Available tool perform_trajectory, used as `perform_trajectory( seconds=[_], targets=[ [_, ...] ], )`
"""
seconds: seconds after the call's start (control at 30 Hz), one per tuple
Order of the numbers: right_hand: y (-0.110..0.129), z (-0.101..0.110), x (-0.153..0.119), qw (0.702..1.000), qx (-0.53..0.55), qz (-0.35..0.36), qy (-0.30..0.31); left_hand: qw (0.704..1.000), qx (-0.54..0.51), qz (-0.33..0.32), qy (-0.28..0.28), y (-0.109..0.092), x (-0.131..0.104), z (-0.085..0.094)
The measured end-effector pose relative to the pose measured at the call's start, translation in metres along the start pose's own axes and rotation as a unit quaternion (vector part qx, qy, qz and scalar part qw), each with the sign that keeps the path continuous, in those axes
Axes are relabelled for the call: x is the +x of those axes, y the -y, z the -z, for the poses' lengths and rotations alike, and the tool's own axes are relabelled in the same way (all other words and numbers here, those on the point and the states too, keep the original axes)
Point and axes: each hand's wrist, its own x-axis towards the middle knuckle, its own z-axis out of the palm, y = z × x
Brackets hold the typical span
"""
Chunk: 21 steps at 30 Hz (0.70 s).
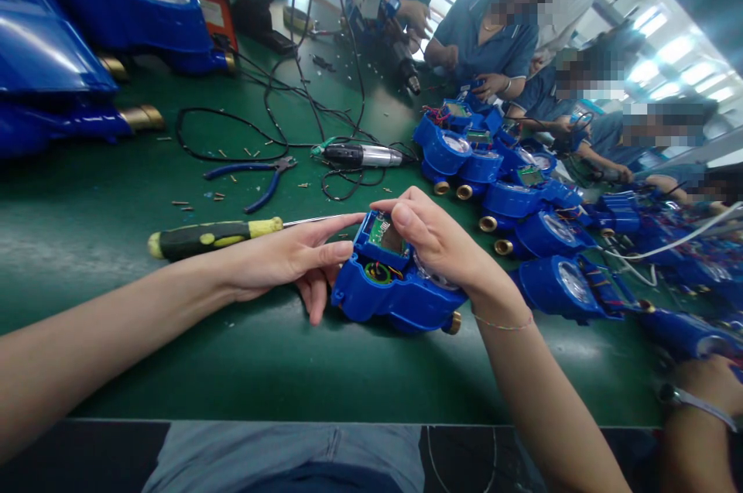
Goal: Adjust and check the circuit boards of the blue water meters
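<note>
Blue meter [377, 303] | between left hand [296, 251], spread at its side | right hand [438, 234], curled over top, grip unclear

The water meter [400, 309] is blue with a brass-coloured pipe fitting [456, 322] and green circuit board [379, 230]; left of it, a black-and-yellow screwdriver [216, 237]; beyond it, blue-handled pliers [247, 167]; beneath, a green tabletop [261, 369].
</note>
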Motion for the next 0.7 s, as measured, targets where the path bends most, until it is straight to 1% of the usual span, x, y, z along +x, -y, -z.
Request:
perform_trajectory(
  seconds=[0.2, 0.33, 0.5, 0.7],
  targets=[
    [0.0022, 0.0015, -0.0029, 1.000, -0.001, -0.015, -0.005, 1.000, -0.003, -0.003, 0.007, 0.0005, -0.0008, 0.0004],
    [0.0033, 0.0003, -0.0049, 0.999, 0.014, -0.021, -0.022, 1.000, -0.004, -0.001, 0.008, 0.0005, -0.0006, 0.0001],
    [0.0044, 0.0008, -0.0075, 0.998, 0.006, -0.041, -0.041, 1.000, -0.008, -0.006, 0.013, 0.0023, 0.0011, 0.0028],
    [0.0051, 0.0014, -0.0084, 0.999, 0.011, -0.017, -0.037, 1.000, -0.010, -0.005, 0.016, 0.0036, 0.0024, 0.0046]
  ],
)
